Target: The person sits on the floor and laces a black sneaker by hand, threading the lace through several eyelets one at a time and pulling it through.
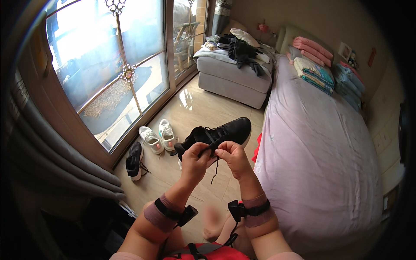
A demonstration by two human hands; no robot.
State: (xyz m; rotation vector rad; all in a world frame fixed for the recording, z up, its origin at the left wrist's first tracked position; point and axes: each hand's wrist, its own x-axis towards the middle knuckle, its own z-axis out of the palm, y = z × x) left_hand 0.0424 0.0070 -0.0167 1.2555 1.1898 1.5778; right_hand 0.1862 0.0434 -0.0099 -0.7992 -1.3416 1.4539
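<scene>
A black lace-up sneaker (232,130) with a pale sole is held up in front of me, its toe pointing to the upper right. My left hand (195,162) pinches at the laces on the near side, close to the heel half. Beside it, my right hand (234,159) has thumb and forefinger pinched on the lacing too. One loose black shoelace end (214,174) dangles between the hands. My fingers cover the exact spot where the lace meets the eyelets.
On the tiled floor (211,191) stand a pair of white sneakers (150,139) and another black sneaker (134,161) with loose laces. A bed with a pink sheet (312,156) lies to the right. Grey curtains (65,146) and glass doors (139,65) are left; a grey upholstered bench (230,81) holds clothes.
</scene>
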